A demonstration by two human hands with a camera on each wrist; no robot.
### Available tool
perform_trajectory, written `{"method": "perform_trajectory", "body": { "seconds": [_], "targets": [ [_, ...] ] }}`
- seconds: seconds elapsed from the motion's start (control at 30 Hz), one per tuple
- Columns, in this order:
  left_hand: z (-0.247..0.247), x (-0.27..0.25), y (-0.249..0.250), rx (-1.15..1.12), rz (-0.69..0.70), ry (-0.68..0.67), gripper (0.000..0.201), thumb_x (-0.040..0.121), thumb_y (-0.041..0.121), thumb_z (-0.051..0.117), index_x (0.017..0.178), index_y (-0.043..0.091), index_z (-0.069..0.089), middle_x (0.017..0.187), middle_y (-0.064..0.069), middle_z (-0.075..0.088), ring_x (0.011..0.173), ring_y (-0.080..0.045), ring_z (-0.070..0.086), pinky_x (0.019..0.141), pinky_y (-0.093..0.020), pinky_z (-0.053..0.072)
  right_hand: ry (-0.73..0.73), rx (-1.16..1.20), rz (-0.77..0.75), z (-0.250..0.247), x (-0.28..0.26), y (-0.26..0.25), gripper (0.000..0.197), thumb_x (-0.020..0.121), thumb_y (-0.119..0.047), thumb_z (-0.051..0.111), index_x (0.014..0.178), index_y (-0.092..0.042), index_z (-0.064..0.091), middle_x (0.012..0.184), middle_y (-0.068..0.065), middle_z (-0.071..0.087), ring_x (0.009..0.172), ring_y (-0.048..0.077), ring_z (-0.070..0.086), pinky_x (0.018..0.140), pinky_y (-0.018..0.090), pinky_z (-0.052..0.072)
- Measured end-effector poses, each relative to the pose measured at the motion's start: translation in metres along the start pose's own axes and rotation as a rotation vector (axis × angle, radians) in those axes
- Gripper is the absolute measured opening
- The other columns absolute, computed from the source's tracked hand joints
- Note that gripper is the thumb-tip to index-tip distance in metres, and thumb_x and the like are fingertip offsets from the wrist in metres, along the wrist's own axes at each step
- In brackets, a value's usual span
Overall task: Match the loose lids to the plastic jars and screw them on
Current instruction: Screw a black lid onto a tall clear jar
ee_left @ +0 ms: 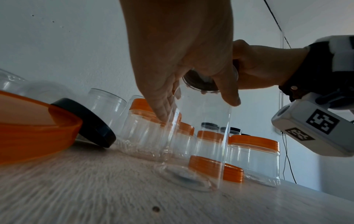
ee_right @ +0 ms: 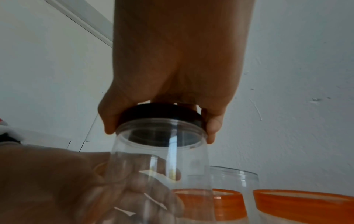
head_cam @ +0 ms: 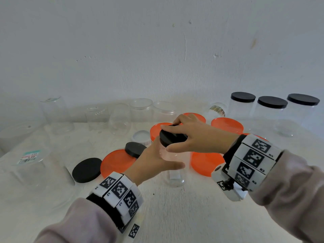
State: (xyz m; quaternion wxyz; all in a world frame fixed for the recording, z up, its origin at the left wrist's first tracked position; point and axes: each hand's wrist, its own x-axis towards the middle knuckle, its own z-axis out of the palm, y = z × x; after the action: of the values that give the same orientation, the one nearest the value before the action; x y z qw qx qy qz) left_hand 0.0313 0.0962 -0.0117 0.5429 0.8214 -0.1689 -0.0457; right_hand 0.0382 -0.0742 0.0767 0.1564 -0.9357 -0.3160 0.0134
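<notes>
Your right hand [head_cam: 198,135] pinches the round black plastic lid [head_cam: 172,135] by its rim, seated on the mouth of the clear cylindrical plastic jar [head_cam: 173,172]. Left hand [head_cam: 154,163] wraps the jar wall mid-table. Likely light, thin-walled and slick: grip low, don't squeeze it oval.

Orange lids [head_cam: 206,163] crowd jar [head_cam: 174,172]; front prob. free.

black lid [head_cam: 172,137] top mostly hidden under right hand [head_cam: 198,137], clear jar [head_cam: 173,165] partly behind left hand [head_cam: 154,163], sticker print unreadable
</notes>
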Motion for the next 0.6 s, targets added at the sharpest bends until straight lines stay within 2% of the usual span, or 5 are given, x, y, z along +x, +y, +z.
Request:
{"method": "perform_trajectory", "body": {
  "seconds": [0.17, 0.37, 0.43, 0.53, 0.6],
  "targets": [
    [0.0, -0.002, 0.001, 0.019, -0.003, 0.013, 0.093, 0.059, 0.047, 0.087, 0.135, 0.048, 0.034, 0.128, 0.027, 0.054, 0.124, 0.003, 0.047, 0.107, -0.035, 0.041, 0.068, 0.009, 0.015, 0.005, -0.005, -0.002, 0.052, 0.086, -0.051, 0.059, 0.136, -0.046, 0.045, 0.117, -0.004, 0.042, 0.111, 0.018, 0.03, 0.089, 0.029, 0.034],
    [-0.001, -0.002, 0.005, 0.033, -0.023, -0.008, 0.094, 0.061, 0.05, 0.085, 0.138, 0.047, 0.031, 0.129, 0.028, 0.051, 0.125, 0.003, 0.044, 0.105, -0.03, 0.04, 0.129, 0.072, 0.032, 0.015, -0.005, 0.0, 0.054, 0.088, -0.047, 0.059, 0.139, -0.046, 0.042, 0.125, -0.007, 0.039, 0.117, 0.017, 0.026, 0.095, 0.027, 0.025],
    [-0.002, -0.003, 0.005, 0.039, -0.029, -0.013, 0.093, 0.063, 0.048, 0.084, 0.138, 0.048, 0.029, 0.129, 0.029, 0.05, 0.125, 0.005, 0.043, 0.1, -0.023, 0.039, 0.161, 0.077, 0.038, 0.021, -0.006, 0.0, 0.055, 0.088, -0.045, 0.058, 0.14, -0.045, 0.041, 0.128, -0.008, 0.038, 0.118, 0.019, 0.026, 0.099, 0.028, 0.024],
    [-0.003, -0.006, 0.01, 0.066, -0.032, -0.028, 0.093, 0.069, 0.044, 0.083, 0.141, 0.048, 0.025, 0.13, 0.03, 0.047, 0.122, 0.01, 0.042, 0.097, -0.02, 0.04, 0.176, 0.128, 0.047, 0.026, -0.006, 0.001, 0.056, 0.087, -0.045, 0.057, 0.14, -0.045, 0.041, 0.128, -0.013, 0.035, 0.119, 0.016, 0.028, 0.102, 0.028, 0.024],
    [-0.004, -0.009, 0.015, 0.127, -0.043, -0.035, 0.091, 0.071, 0.045, 0.081, 0.142, 0.045, 0.024, 0.132, 0.028, 0.046, 0.122, 0.008, 0.043, 0.096, -0.019, 0.04, 0.17, 0.157, 0.048, 0.027, -0.008, 0.002, 0.057, 0.086, -0.047, 0.057, 0.141, -0.046, 0.04, 0.129, -0.016, 0.034, 0.12, 0.016, 0.03, 0.103, 0.029, 0.027]
  ]
}}
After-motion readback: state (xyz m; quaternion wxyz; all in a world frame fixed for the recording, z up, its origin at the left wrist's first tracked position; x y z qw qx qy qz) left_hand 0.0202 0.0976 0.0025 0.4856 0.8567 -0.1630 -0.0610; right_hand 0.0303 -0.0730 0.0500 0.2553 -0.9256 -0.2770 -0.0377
